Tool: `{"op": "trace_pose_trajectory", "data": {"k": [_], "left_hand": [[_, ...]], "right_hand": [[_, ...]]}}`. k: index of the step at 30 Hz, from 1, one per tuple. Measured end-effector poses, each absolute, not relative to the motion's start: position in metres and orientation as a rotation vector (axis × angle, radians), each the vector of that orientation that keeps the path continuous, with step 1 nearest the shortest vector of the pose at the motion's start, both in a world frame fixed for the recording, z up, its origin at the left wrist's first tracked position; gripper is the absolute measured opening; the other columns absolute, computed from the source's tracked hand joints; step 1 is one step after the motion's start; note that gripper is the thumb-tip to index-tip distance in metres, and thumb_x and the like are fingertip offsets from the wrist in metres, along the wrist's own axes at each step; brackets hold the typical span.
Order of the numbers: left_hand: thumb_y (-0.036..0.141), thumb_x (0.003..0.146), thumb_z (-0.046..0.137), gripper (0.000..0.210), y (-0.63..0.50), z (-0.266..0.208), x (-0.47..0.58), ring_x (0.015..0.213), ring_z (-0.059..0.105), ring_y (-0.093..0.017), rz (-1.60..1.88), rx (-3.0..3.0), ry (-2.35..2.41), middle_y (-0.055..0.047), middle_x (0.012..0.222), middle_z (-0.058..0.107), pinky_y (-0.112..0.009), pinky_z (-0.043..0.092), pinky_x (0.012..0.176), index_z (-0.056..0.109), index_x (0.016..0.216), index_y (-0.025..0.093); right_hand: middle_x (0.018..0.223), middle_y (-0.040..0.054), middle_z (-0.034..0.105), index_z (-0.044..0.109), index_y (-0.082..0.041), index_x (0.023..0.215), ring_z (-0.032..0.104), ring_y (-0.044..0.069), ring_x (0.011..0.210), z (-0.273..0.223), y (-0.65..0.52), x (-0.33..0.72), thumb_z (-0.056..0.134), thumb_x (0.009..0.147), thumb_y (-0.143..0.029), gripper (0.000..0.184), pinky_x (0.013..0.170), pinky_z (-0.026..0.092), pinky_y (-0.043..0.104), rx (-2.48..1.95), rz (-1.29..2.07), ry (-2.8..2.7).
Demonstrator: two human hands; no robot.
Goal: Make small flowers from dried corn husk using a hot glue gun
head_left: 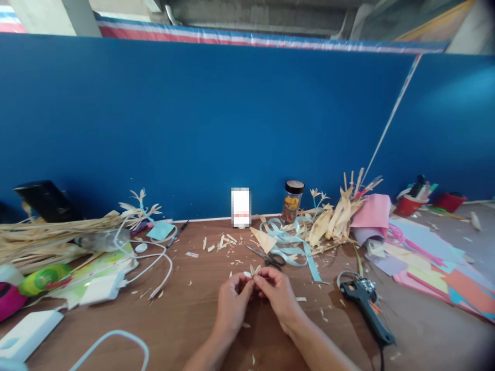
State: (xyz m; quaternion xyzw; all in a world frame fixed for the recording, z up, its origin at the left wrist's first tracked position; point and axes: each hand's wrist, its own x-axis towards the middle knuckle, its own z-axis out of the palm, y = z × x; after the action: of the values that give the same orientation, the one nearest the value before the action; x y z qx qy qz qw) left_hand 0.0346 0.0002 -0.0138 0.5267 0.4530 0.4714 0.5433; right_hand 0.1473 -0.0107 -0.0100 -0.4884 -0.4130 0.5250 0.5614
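Left hand (235, 294) and right hand (277, 289) near the scissors (271, 260) clamp fingertips on husk petals (254, 270), likely light, brittle, best gripped low.

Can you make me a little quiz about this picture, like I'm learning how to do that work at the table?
1. True or false: the scissors lie to the left of the glue gun in the picture.

2. Pick one. What colour is the lid on the jar?
A) red
B) black
C) white

3. Say it in your own words: what are the left hand and the right hand pinching together?

Key:
1. True
2. B
3. A small, pale, petal-like piece
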Motion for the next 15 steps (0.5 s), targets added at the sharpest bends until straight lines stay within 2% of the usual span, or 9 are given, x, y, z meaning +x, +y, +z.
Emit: {"op": "trace_pose_trajectory", "data": {"k": [4, 8, 11, 15], "left_hand": [[0.035, 0.069, 0.056, 0.022, 0.0008, -0.0148, 0.0343, 0.054, 0.050, -0.011, 1.111, 1.256, 1.076, 0.001, 0.060, 0.058, -0.019, 0.037, 0.050, 0.058, 0.075, 0.014], [0.037, 0.073, 0.052, 0.026, -0.0006, -0.0146, 0.0330, 0.049, 0.044, -0.010, 1.068, 1.404, 1.130, 0.002, 0.052, 0.053, -0.018, 0.033, 0.046, 0.059, 0.064, 0.014], [0.036, 0.073, 0.052, 0.025, -0.0021, -0.0142, 0.0334, 0.051, 0.045, -0.010, 1.103, 1.435, 1.136, 0.001, 0.056, 0.055, -0.018, 0.034, 0.047, 0.058, 0.063, 0.014], [0.035, 0.070, 0.056, 0.023, -0.0018, -0.0130, 0.0345, 0.045, 0.041, -0.007, 1.160, 1.286, 1.099, 0.004, 0.051, 0.050, -0.017, 0.031, 0.043, 0.053, 0.060, 0.015]], "right_hand": [[0.063, -0.0006, 0.059, 0.060, -0.014, 0.074, 0.051, 0.010, 0.058, -0.0094, -0.0119, 0.1466, 0.061, 0.067, -0.032, 0.019, 0.050, 0.039, 0.018, -1.174, 1.214, -0.974], [0.063, -0.0010, 0.057, 0.059, -0.013, 0.073, 0.049, 0.009, 0.057, -0.0093, -0.0116, 0.1467, 0.060, 0.068, -0.031, 0.018, 0.049, 0.037, 0.018, -1.182, 1.186, -0.997], [0.064, -0.0004, 0.057, 0.059, -0.013, 0.072, 0.049, 0.010, 0.058, -0.0092, -0.0112, 0.1471, 0.060, 0.069, -0.031, 0.018, 0.050, 0.037, 0.018, -1.187, 1.184, -1.000], [0.065, 0.0006, 0.058, 0.058, -0.013, 0.080, 0.050, 0.010, 0.057, -0.0080, -0.0112, 0.1473, 0.057, 0.071, -0.034, 0.023, 0.048, 0.037, 0.018, -1.187, 1.206, -0.994]]}}
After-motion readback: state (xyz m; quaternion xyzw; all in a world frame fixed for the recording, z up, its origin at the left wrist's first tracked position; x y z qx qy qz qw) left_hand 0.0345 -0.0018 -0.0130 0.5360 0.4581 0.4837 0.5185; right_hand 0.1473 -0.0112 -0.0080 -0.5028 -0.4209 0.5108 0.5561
